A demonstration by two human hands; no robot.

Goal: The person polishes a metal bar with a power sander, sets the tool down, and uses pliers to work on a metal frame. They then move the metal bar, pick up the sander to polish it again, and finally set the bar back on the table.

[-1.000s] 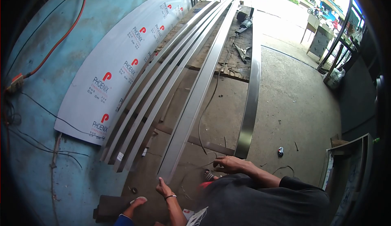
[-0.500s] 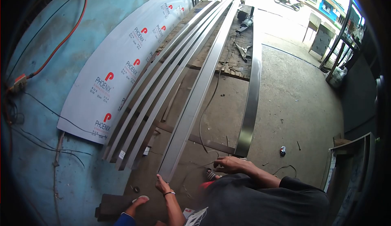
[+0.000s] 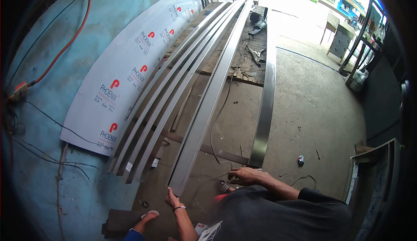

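A long grey metal channel (image 3: 203, 110) slopes from the far end of the workbench down toward me. My left hand (image 3: 172, 198), with a band at the wrist, grips its near end. My right hand (image 3: 243, 176) is in front of the dark-shirted body, its fingers loosely bent and slightly apart with nothing visible in them. Just beyond it is the near end of a dark, shiny metal strip (image 3: 261, 141). To the left of the channel, several narrow metal lengths (image 3: 165, 89) run side by side, one with a white label (image 3: 129, 166) at its near end.
A wooden bench top (image 3: 248, 69) carries a power tool (image 3: 259, 26) and a metal clamp (image 3: 255, 55). A white printed sheet (image 3: 119, 76) leans on the blue wall. A cable hangs below the bench. At right stands a metal frame (image 3: 369, 156). One foot (image 3: 150, 215) shows at lower left.
The view has shifted slightly, and the motorcycle in the street has moved left. Both hands keep nearly the same places, the left still on the channel's end.
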